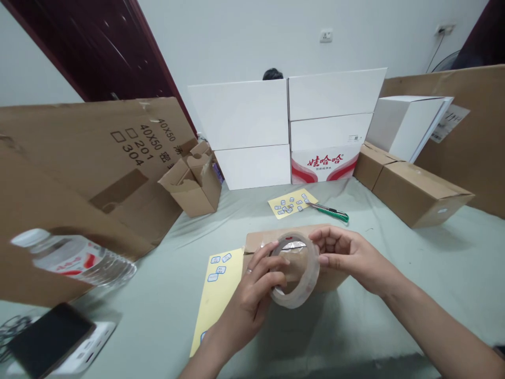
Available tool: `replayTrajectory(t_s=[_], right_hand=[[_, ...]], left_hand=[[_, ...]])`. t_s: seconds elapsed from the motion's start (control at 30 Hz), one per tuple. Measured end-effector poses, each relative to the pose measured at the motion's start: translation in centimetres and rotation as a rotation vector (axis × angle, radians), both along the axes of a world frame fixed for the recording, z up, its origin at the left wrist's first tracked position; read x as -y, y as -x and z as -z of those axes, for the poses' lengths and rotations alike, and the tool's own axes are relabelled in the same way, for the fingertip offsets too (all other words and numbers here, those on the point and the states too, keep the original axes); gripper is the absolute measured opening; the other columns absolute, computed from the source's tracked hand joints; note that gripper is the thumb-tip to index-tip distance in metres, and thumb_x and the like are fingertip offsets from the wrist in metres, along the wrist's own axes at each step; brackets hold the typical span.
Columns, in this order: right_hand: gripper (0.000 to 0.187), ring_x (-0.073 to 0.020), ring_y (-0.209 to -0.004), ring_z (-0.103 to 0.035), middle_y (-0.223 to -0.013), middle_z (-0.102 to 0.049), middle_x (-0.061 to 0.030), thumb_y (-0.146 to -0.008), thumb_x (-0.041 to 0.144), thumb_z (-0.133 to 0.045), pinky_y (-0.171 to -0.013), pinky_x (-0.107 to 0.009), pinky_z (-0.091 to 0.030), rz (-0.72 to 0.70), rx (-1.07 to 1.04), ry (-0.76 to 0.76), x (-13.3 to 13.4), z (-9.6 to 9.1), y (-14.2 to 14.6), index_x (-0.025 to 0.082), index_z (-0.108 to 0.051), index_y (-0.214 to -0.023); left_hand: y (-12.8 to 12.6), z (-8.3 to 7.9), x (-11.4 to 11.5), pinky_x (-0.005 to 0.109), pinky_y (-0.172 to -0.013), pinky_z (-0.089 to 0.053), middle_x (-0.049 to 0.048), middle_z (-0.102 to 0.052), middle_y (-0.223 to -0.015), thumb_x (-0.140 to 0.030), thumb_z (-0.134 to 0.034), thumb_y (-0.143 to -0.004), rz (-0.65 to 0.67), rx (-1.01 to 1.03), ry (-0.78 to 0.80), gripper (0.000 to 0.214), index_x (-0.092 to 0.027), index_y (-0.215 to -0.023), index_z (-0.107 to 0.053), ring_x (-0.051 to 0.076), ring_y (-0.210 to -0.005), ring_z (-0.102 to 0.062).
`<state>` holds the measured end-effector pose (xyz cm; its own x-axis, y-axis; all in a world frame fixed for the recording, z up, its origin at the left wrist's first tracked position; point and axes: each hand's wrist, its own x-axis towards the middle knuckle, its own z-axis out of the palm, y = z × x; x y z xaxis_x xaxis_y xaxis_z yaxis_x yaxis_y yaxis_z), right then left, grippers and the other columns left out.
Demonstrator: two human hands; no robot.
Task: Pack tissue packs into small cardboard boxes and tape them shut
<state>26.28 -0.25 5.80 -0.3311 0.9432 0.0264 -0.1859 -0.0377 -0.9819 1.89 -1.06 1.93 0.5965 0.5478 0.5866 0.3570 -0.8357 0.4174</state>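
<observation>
Head view: clear tape roll (294,300) held between left hand (250,289) and right hand (347,258).

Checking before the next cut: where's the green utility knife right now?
In the head view, the green utility knife lies on the pale green cloth, just right of the yellow sticker sheet and left of the cardboard box.

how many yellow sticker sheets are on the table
2. One yellow sheet lies by the left hand, which grips a clear tape roll; the other yellow sheet lies farther back, beside a green craft knife. More may be hidden behind the cardboard.
</observation>
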Motion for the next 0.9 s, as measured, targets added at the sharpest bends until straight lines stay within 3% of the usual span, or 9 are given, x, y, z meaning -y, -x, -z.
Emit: replayTrajectory(t_s=[0.33, 0.53, 0.73, 0.9], right_hand=[[0.034, -0.0097, -0.068, -0.061, -0.076, -0.065, 0.0012, -0.062, 0.024, -0.088, -0.063, -0.022, -0.053, -0.047, -0.072, 0.093, -0.1, 0.0, -0.1, 0.016, -0.065, -0.085], [0.031, -0.0078, -0.064, -0.060, -0.072, -0.064, 0.0026, -0.062, 0.025, -0.089, -0.060, -0.019, -0.052, -0.067, -0.071, 0.068, 0.2, -0.2, 0.0, 0.016, -0.063, -0.077], [0.039, -0.0133, -0.076, -0.065, -0.084, -0.069, -0.0028, -0.068, 0.030, -0.085, -0.069, -0.026, -0.056, 0.020, -0.016, -0.005, 0.5, 0.0, 0.1, 0.018, -0.068, -0.101], [0.031, -0.0138, -0.077, -0.066, -0.083, -0.069, -0.0026, -0.068, 0.029, -0.085, -0.070, -0.027, -0.056, 0.005, 0.007, -0.010, 0.4, -0.1, -0.1, 0.018, -0.068, -0.091]], left_hand=[[-0.1, 1.3, 0.2, 0.055, -0.113, -0.034, 0.0115, -0.064, -0.116, -0.002, -0.033, -0.092, -0.052, -0.006, -0.055, 0.029, -0.021, -0.101, -0.053, 0.027, -0.143, -0.034], [-0.2, 0.9, 0.1, 0.054, -0.114, -0.035, 0.0124, -0.066, -0.113, -0.001, -0.038, -0.091, -0.060, -0.072, -0.143, 0.026, -0.021, -0.102, -0.052, 0.026, -0.144, -0.034], [-0.3, 0.6, 0.3, 0.053, -0.112, -0.039, 0.0112, -0.068, -0.113, 0.000, -0.041, -0.089, -0.112, -0.125, -0.177, 0.027, -0.021, -0.101, -0.054, 0.027, -0.143, -0.036], [-0.4, 1.0, 0.3, 0.054, -0.113, -0.038, 0.0115, -0.067, -0.113, 0.001, -0.041, -0.089, -0.119, -0.142, -0.198, 0.028, -0.020, -0.102, -0.054, 0.026, -0.145, -0.033]])
